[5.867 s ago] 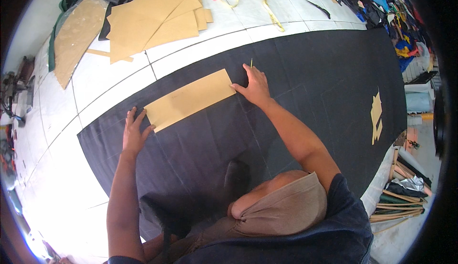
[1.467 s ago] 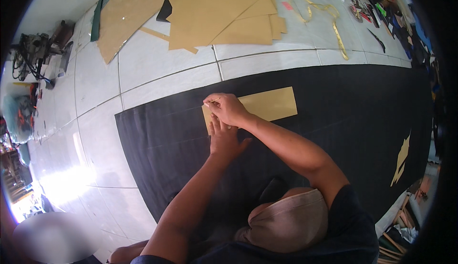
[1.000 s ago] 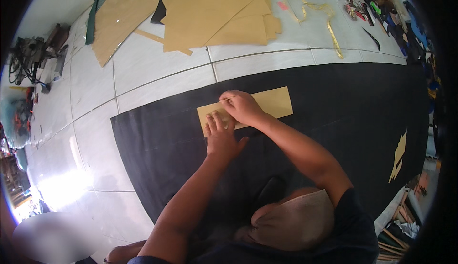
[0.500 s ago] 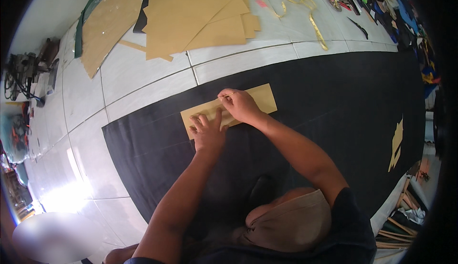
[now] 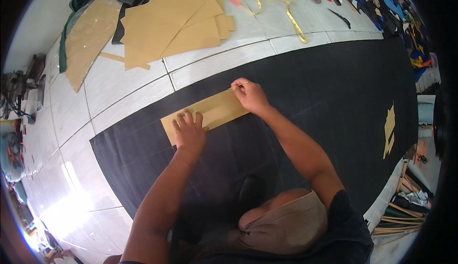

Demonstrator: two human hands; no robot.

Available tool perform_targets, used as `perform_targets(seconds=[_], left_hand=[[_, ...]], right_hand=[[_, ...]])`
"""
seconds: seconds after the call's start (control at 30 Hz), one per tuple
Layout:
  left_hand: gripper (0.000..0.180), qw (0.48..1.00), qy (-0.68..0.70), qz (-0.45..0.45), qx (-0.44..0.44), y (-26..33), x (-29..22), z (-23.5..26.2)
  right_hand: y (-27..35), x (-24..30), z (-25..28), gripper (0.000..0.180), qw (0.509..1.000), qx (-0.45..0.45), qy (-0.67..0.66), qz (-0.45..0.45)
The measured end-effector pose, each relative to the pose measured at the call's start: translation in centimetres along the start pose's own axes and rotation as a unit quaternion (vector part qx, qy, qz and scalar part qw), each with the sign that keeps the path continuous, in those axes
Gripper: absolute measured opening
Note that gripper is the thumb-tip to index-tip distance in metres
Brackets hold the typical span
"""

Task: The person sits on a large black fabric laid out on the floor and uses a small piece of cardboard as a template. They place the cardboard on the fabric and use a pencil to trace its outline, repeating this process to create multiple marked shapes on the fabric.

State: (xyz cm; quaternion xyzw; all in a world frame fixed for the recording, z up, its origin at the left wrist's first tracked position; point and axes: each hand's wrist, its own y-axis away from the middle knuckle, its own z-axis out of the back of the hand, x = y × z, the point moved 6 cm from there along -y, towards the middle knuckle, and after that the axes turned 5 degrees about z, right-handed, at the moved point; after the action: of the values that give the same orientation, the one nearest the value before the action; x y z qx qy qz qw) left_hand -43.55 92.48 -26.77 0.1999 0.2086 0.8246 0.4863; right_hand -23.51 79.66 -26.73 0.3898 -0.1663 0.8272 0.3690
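A long tan cardboard pattern strip lies on a wide sheet of black fabric spread over the white tiled floor. My left hand presses flat on the strip's left part, fingers spread. At the strip's upper right corner, my right hand pinches a thin pale marking stick whose tip touches the strip's top edge.
A pile of tan cardboard pattern pieces lies beyond the fabric, with another large piece to its left. A yellow measuring tape curls at the top. A small tan piece rests on the fabric at right. Tools and cloth clutter the far right.
My right hand has slid rightward along the strip's top edge to its right corner. My left hand has stayed pressed on the strip's left part. The camera view has shifted.
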Motion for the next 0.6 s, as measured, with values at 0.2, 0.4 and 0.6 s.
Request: perform_targets(seconds=[0.2, 0.4, 0.6], left_hand=[[0.078, 0.998, -0.038, -0.044, 0.007, -0.5, -0.5, 1.3], [0.077, 0.996, -0.063, -0.058, 0.034, -0.7, -1.3, 2.6], [0.069, 0.960, -0.053, -0.227, -0.153, -3.6, -2.4, -0.4]], right_hand=[[-0.1, -1.1, 1.0, 0.021, 1.000, -0.024, -0.016, 0.010], [0.1, -4.1, 3.4, 0.021, 0.995, -0.055, -0.024, -0.074], [-0.3, -3.6, 3.2, 0.022, 0.995, -0.056, -0.053, -0.066]])
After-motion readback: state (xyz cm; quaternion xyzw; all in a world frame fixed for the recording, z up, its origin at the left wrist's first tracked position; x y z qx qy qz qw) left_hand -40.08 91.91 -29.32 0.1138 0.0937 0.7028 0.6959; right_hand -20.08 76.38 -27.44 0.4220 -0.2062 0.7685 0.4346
